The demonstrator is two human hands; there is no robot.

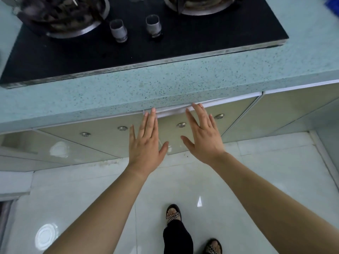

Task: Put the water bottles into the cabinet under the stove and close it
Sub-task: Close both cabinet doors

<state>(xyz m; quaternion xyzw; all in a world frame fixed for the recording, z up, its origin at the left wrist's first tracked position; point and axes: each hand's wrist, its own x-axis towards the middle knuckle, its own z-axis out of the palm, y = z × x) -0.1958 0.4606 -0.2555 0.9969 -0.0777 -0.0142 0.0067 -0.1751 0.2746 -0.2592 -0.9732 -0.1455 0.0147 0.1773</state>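
Speckled teal countertop point(165, 85), black stove point(146, 52) at far side; under its near edge, cream cabinet doors point(102, 142), left hand point(145, 143) and right hand point(203, 138) flat against them, fingers straight, grasping nothing; white floor point(183, 180) near, open left and right

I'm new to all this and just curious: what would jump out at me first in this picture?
Two bare hands, the left hand and right hand, reach out with fingers straight and spread at the pale cabinet doors under the speckled counter. Above sits a black stove with two metal knobs. Below, a sandalled foot stands on the white floor.
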